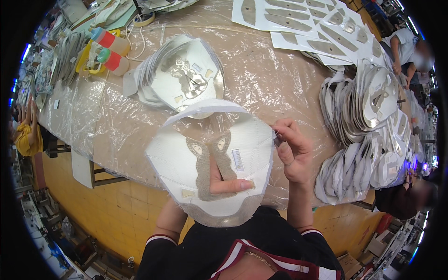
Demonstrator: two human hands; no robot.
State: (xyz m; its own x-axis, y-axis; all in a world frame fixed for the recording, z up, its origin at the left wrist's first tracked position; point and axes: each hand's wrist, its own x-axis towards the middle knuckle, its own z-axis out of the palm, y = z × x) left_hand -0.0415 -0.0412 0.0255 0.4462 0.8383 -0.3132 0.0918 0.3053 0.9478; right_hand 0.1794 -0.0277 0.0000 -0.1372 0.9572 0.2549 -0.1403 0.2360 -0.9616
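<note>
Shoe piece: middle of the view, lifted over the near edge of the desk; white, a wavy-edged grey strip along each side of its central slit, a grey band at its 6 o'clock end.
Desk: spread out below and beyond, covered with clear, wrinkled plastic sheeting.
Side stacks: many white and grey pieces, heaped from 2 to 3 o'clock of the shoe piece.
White sheets: at 1 o'clock, toward the far side, bearing flat grey shapes.
Far stack: at 12 o'clock, just beyond the shoe piece; similar pieces, the top one shiny silver in the middle.
Right hand: at 3 o'clock, by the shoe piece's edge, fingers curled; I cannot tell whether its grip pinches that edge.
Left hand: mostly hidden behind the shoe piece; its grip pinches the shoe piece, thumb through the slit and lying across the front toward 3 o'clock.
Yellow tray: between 10 and 11 o'clock.
Blue-capped bottle: beside the tray's 3 o'clock side, red-banded.
Green-capped bottle: just below it, red-banded too.
Tape roll: at 11 o'clock.
</note>
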